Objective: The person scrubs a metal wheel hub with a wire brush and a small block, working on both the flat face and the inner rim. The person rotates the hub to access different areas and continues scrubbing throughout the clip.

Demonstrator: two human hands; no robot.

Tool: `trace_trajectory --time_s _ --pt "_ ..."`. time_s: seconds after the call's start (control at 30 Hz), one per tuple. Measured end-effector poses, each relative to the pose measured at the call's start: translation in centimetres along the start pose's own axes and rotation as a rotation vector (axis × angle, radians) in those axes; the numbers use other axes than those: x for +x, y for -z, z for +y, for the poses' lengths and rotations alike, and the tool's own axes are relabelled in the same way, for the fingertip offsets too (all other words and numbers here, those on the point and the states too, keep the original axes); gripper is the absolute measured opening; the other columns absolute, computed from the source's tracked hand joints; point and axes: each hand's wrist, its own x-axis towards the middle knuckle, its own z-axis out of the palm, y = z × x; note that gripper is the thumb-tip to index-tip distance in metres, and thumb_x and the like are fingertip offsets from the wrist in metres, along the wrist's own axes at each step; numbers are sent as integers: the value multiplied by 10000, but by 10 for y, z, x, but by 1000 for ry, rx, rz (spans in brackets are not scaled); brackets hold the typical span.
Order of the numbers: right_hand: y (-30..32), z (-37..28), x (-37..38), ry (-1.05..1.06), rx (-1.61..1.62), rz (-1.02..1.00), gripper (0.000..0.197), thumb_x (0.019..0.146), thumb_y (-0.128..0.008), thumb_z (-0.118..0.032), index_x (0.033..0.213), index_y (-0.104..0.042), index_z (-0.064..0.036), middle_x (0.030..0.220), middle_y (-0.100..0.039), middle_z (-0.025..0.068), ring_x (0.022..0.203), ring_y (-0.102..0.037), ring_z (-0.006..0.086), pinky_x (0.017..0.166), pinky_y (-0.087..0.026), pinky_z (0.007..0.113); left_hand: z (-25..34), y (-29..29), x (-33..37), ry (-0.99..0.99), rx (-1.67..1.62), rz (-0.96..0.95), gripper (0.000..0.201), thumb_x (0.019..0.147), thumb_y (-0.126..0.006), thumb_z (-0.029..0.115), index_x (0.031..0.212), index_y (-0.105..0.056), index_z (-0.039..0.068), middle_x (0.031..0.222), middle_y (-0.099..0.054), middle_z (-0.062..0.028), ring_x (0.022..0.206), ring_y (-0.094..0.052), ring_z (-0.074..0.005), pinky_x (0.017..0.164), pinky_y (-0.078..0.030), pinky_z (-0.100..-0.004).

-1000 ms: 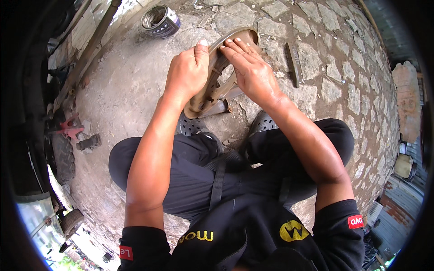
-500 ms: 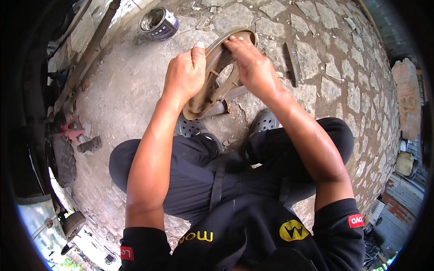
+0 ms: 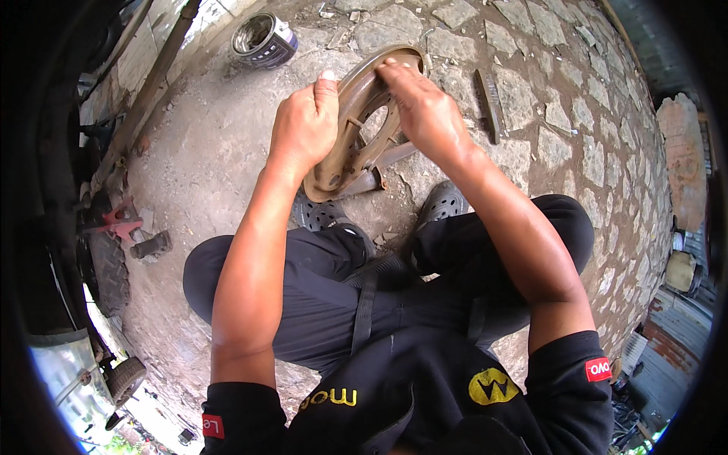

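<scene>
A rusty brown metal part (image 3: 350, 144), shaped like a vehicle control arm, stands tilted in front of my shoes. It has a raised rim, a large oval opening and a short tube (image 3: 367, 180) at its lower end. Closed round its left rim is my left hand (image 3: 305, 121), thumb up; the other fingers are mostly hidden behind the part. My right hand (image 3: 428, 110) presses its fingers together against the inner face near the top. Whatever may lie under those fingertips is hidden.
An open paint can (image 3: 264, 42) stands at the far left. A wire brush (image 3: 489, 106) lies on the stone paving (image 3: 523, 106) to the right. A red metal piece (image 3: 117, 220) and a tyre (image 3: 125, 379) are at the left, and corrugated sheet metal (image 3: 679, 334) at the right.
The part and my left hand have shifted slightly left. My right hand, blurred before, is sharper now, still on the inner face near the top.
</scene>
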Motion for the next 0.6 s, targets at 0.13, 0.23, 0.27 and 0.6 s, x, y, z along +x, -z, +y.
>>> trace_trajectory --time_s 0.13,0.23,0.27,0.6 --pt "5 -8 -1 131 -32 -92 492 845 -551 0 1331 -589 -70 1404 -573 160 1336 -513 343 1159 -371 448 1 1 -2 -21 -55 26 564 1067 -364 427 907 -693 -3 843 -655 -288 866 -621 -502 722 -502 -511" --pt "2 -3 -1 74 -66 -71 487 854 -544 -20 1334 -592 -87 1426 -566 111 1354 -500 325 1162 -366 448 0 0 1 -7 -58 10 573 1065 -365 436 907 -691 -8 843 -653 -291 869 -620 -502 722 -502 -506" --pt "0 -4 -3 65 -83 -62 489 853 -550 -24 1336 -592 -96 1430 -565 99 1356 -499 315 1163 -364 446 0 0 1 -3 -43 2 577 1064 -366 440 906 -691 -10 841 -652 -293 869 -621 -501 721 -501 -504" --pt "-4 -17 -7 139 -85 -92 533 830 -579 -14 1352 -589 -122 1437 -561 98 1366 -486 340 1163 -356 471 -11 -1 3 15 -167 0 570 1064 -360 447 947 -702 6 826 -656 -278 851 -629 -482 735 -498 -463"
